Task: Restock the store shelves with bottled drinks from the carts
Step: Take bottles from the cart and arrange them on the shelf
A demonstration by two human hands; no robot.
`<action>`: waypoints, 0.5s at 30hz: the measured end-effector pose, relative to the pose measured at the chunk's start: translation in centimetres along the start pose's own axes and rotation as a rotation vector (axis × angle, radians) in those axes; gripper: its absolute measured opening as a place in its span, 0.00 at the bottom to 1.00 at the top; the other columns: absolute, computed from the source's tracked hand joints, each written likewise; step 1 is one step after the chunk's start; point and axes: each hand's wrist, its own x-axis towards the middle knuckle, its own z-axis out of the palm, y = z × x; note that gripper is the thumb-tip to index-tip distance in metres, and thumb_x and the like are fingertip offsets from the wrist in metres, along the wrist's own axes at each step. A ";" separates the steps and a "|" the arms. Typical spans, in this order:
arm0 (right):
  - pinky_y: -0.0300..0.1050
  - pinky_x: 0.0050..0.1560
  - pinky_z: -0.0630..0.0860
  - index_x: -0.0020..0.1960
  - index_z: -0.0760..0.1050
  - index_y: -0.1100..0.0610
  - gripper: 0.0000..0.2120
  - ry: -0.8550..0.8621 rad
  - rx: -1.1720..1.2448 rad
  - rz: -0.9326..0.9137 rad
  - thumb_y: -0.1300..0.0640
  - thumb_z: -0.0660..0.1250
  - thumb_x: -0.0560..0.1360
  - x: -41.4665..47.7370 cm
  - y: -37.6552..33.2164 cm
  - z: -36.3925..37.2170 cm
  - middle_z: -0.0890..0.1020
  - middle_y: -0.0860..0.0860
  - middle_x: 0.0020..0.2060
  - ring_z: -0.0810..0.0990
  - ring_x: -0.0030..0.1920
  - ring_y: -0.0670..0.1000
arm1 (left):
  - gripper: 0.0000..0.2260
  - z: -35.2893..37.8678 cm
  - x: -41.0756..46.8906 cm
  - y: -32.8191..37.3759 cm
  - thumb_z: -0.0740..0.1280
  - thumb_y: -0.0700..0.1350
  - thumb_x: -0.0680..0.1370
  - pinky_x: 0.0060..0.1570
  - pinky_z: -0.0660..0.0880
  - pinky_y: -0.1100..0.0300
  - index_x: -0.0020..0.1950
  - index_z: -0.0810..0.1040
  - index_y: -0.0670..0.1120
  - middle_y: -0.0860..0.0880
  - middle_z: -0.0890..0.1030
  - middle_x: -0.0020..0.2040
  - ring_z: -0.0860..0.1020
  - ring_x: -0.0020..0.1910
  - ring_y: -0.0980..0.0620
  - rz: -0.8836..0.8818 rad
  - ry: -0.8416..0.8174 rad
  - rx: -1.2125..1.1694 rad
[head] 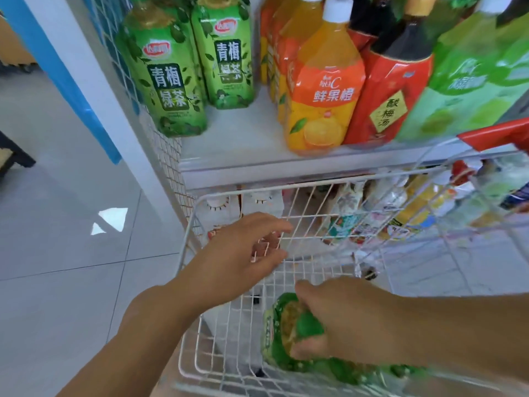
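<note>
A green tea bottle (289,339) lies in the white wire cart (229,333) at the bottom of the view, and my right hand (340,319) grips it round its upper part. My left hand (243,247) hovers over the cart's front left corner with fingers loosely spread, holding nothing. On the white shelf (243,138) above stand two green tea bottles (169,81) of the same kind, an orange juice bottle (323,90), a dark plum drink bottle (392,90) and a light green bottle (469,78).
A second wire cart (429,202) with a red handle (492,133) holds several mixed bottles at the right. Cartons (229,213) stand on the lower shelf behind the cart. A mesh panel (163,147) bounds the shelf's left side. Grey tiled floor (63,224) lies left.
</note>
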 end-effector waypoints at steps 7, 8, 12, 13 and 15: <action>0.41 0.36 0.72 0.45 0.72 0.48 0.13 0.310 0.231 0.008 0.44 0.72 0.67 1.2 1.4 -1.5 0.76 0.45 0.32 0.73 0.32 0.43 | 0.32 -2.4 -0.3 -1.4 0.68 0.36 0.75 0.64 0.66 0.72 0.74 0.65 0.60 0.60 0.70 0.68 0.69 0.65 0.66 -0.188 -0.406 0.045; 0.41 0.36 0.72 0.45 0.72 0.47 0.13 0.344 0.241 -0.002 0.46 0.73 0.66 1.2 1.4 -2.2 0.77 0.44 0.32 0.74 0.32 0.42 | 0.35 -2.9 -0.2 -1.4 0.69 0.36 0.74 0.65 0.64 0.72 0.75 0.62 0.61 0.61 0.68 0.70 0.67 0.67 0.66 -0.187 -0.487 0.060; 0.35 0.34 0.69 0.46 0.76 0.46 0.12 0.536 0.238 -0.114 0.51 0.74 0.65 0.8 0.8 -5.9 0.78 0.44 0.32 0.75 0.34 0.44 | 0.46 -3.5 0.3 -0.6 0.77 0.37 0.70 0.66 0.63 0.73 0.73 0.54 0.66 0.67 0.68 0.69 0.67 0.67 0.70 -0.145 -0.563 -0.168; 0.35 0.34 0.70 0.47 0.77 0.47 0.13 0.575 0.252 -0.143 0.52 0.75 0.64 0.6 0.8 -7.0 0.79 0.44 0.33 0.76 0.35 0.44 | 0.46 -3.5 0.6 -0.3 0.79 0.38 0.68 0.66 0.67 0.69 0.73 0.55 0.65 0.64 0.71 0.68 0.71 0.66 0.66 -0.153 -0.487 -0.247; 0.33 0.34 0.70 0.47 0.78 0.49 0.14 0.611 0.313 -0.209 0.56 0.77 0.64 0.3 0.7 -8.7 0.81 0.43 0.36 0.76 0.35 0.43 | 0.46 -3.9 1.2 0.2 0.81 0.38 0.65 0.63 0.73 0.63 0.73 0.61 0.62 0.61 0.77 0.64 0.76 0.63 0.61 -0.160 -0.291 -0.315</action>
